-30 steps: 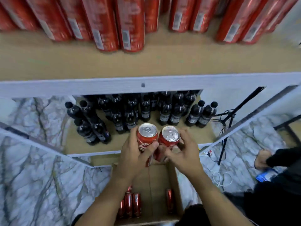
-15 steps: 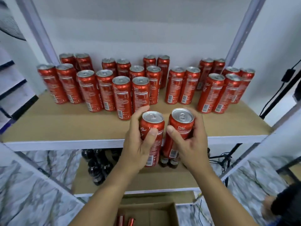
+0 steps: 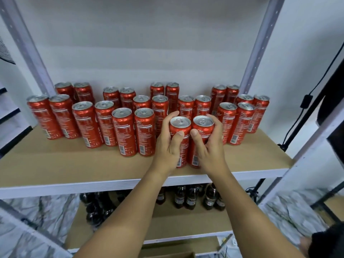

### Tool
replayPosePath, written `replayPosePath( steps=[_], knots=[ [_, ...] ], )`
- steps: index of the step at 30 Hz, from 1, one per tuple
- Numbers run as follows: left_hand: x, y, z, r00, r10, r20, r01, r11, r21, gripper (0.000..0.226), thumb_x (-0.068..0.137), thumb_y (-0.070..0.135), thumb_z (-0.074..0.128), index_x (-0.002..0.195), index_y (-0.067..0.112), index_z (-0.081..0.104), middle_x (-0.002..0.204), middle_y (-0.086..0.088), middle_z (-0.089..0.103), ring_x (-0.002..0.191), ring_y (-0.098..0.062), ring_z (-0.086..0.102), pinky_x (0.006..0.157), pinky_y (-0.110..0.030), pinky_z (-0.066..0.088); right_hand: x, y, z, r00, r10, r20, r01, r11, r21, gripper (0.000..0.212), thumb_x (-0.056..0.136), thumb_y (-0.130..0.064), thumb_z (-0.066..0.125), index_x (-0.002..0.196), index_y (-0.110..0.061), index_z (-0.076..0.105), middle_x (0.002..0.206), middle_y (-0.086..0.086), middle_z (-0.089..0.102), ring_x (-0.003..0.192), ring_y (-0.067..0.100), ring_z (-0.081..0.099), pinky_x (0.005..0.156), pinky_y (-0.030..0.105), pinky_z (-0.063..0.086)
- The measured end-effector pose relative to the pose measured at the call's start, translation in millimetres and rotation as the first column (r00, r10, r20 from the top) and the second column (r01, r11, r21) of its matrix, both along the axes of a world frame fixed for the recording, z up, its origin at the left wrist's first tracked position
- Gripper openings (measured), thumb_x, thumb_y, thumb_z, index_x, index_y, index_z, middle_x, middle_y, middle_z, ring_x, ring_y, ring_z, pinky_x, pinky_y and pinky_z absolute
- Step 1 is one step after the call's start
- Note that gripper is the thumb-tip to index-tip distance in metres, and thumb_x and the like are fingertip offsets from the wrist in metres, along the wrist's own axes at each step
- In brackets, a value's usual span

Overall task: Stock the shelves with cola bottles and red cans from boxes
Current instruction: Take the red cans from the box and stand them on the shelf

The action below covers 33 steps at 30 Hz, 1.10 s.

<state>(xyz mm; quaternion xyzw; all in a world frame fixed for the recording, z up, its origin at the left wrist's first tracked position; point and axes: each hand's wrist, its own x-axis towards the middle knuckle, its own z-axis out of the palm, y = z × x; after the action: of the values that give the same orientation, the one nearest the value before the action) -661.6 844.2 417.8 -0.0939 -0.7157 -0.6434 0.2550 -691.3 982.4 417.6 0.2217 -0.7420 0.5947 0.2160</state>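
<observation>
Nearest, at the bottom edge: a strip of cardboard box (image 3: pixel 173 255), mostly cut off. Above it, the lower shelf (image 3: pixel 186 226) w/ dark cola bottles (image 3: pixel 191 198) upright toward its back, partly hidden by the forearms and the shelf edge above.

Both forearms reach up from the bottom of view to the upper shelf (image 3: pixel 74 164). Left hand (image 3: pixel 168 146) grips the left can (image 3: pixel 180 138), fingers curled round the far side, thumb across the front. Right hand (image 3: pixel 208 146) grips the right can (image 3: pixel 200 138) the same way, mirrored. So each grip is wrapped round its own can. The 2 cans are upright, touching side by side, near the shelf's front edge, right of centre. Can't tell if their bases sit on the board or hang just above it.

Behind & to both sides: stocked red cans (image 3: pixel 126 131) standing in pairs, staggered in rows back toward the white wall (image 3: pixel 149 43). Closest pair is just left of the left hand.

Grey shelf posts (image 3: pixel 260 43) at both sides. Black cable (image 3: pixel 305 101) far right.
</observation>
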Motion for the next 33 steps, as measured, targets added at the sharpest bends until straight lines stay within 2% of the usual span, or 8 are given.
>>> replayPosePath(
  steps=[7,12,16,18,25,27,30,33],
  knots=[
    [-25,14,-1,0.991,0.130,-0.021,-0.127,0.986,0.108,0.050,0.087,0.036,0.050,0.131,0.014,0.056,0.120,-0.006,0.069,0.114,-0.025,0.065,0.100,-0.057,0.051,-27,-4,-8,0.999,-0.022,0.029,0.023,0.999,-0.026,0.067,0.095,-0.048,0.063,0.146,-0.016,0.033,0.140,0.007,0.045,0.129,0.014,0.051,0.108,0.035,0.047],
    [-38,14,3,0.988,0.156,-0.022,-0.154,0.985,0.076,0.055,0.085,0.040,0.048,0.129,0.009,0.056,0.114,-0.003,0.070,0.108,-0.018,0.067,0.097,-0.048,0.054,-41,-7,-10,0.998,-0.053,0.027,0.053,0.999,-0.007,0.071,0.094,-0.053,0.061,0.147,-0.015,0.031,0.142,0.008,0.044,0.131,0.017,0.049,0.109,0.040,0.046],
    [-44,14,4,0.985,0.169,-0.040,-0.167,0.984,0.053,0.055,0.086,0.040,0.047,0.129,0.007,0.056,0.115,-0.004,0.069,0.107,-0.018,0.067,0.097,-0.048,0.054,-44,-9,-8,0.998,-0.057,0.036,0.057,0.998,-0.003,0.074,0.094,-0.052,0.060,0.148,-0.012,0.030,0.143,0.007,0.042,0.133,0.016,0.048,0.109,0.027,0.045],
    [-46,13,3,0.985,0.171,-0.037,-0.169,0.984,0.055,0.055,0.087,0.039,0.047,0.130,0.007,0.057,0.115,-0.005,0.070,0.108,-0.020,0.067,0.097,-0.050,0.053,-43,-10,-7,0.998,-0.058,0.039,0.058,0.998,-0.003,0.073,0.094,-0.050,0.061,0.148,-0.012,0.029,0.144,0.007,0.042,0.132,0.015,0.048,0.109,0.028,0.045],
    [-30,4,-5,0.992,0.003,0.126,-0.011,0.998,0.061,0.059,0.097,0.048,0.051,0.152,0.025,0.046,0.141,0.007,0.062,0.131,-0.009,0.057,0.115,-0.043,0.044,-30,4,-17,0.995,-0.027,0.098,0.022,0.998,0.053,0.088,0.092,-0.049,0.070,0.159,-0.027,0.017,0.158,-0.006,0.037,0.145,0.007,0.037,0.118,0.041,0.038],
    [-23,-1,-14,0.982,-0.019,0.189,0.020,1.000,-0.002,0.058,0.099,0.054,0.057,0.152,0.034,0.044,0.143,0.014,0.060,0.134,-0.006,0.055,0.116,-0.044,0.043,-26,11,-29,0.992,-0.034,0.121,0.024,0.996,0.087,0.087,0.089,-0.048,0.074,0.156,-0.028,0.023,0.153,-0.007,0.043,0.141,0.008,0.043,0.114,0.044,0.043],
    [-16,-5,-28,0.965,0.187,0.186,-0.145,0.965,-0.216,0.067,0.091,0.056,0.070,0.149,0.033,0.048,0.139,0.014,0.062,0.129,-0.004,0.057,0.111,-0.040,0.049,-23,17,-42,0.980,-0.092,0.176,0.070,0.989,0.131,0.075,0.084,-0.043,0.078,0.145,-0.030,0.036,0.138,-0.006,0.053,0.124,0.008,0.056,0.102,0.044,0.053],
    [-10,-3,-32,0.929,0.331,0.166,-0.265,0.907,-0.326,0.068,0.090,0.053,0.073,0.147,0.023,0.052,0.135,0.004,0.058,0.127,-0.013,0.057,0.108,-0.041,0.051,-22,19,-44,0.972,-0.138,0.192,0.106,0.980,0.168,0.070,0.082,-0.052,0.075,0.140,-0.034,0.039,0.133,-0.005,0.056,0.119,0.011,0.059,0.099,0.044,0.055]
  ],
)
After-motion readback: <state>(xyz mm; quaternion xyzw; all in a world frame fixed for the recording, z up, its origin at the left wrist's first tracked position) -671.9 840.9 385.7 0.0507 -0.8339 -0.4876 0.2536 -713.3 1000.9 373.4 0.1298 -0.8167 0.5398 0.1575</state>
